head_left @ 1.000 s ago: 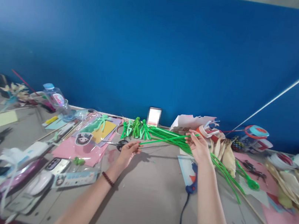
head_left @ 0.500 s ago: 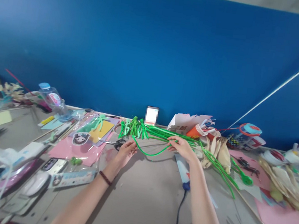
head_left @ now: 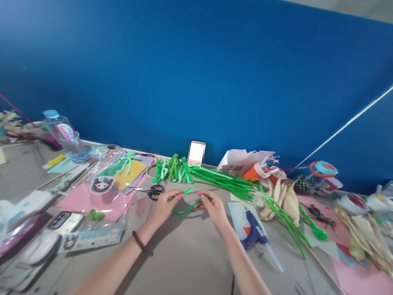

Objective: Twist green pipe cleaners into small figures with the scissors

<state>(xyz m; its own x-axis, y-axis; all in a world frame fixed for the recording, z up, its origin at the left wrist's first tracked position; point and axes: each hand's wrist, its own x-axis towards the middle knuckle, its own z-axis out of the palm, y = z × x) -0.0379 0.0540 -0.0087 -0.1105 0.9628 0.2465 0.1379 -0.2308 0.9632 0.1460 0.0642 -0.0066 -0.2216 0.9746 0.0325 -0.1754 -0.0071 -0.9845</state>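
My left hand (head_left: 164, 206) and my right hand (head_left: 214, 209) each pinch an end of one green pipe cleaner (head_left: 187, 206), which is bent into a tight U between them just above the grey table (head_left: 182, 264). Behind the hands lies a bundle of straight green pipe cleaners (head_left: 228, 181), with several twisted green pipe-cleaner figures (head_left: 173, 169) at its left end. Black scissors (head_left: 149, 190) lie just left of my left hand. A blue glue gun (head_left: 254, 225) rests on a paper sheet to the right of my right hand.
Pink paper and a sticker sheet (head_left: 107, 186) lie at the left, a plastic bottle (head_left: 61, 129) further back. Dried corn husks (head_left: 286, 200), a green spoon (head_left: 313, 227), an orange cup (head_left: 254, 172) and a jar (head_left: 320, 173) crowd the right. A blue wall (head_left: 208, 70) backs the table.
My right hand has come left and down toward my left hand, folding the straight green pipe cleaner into a narrow U. The glue gun, earlier behind my right arm, is uncovered.
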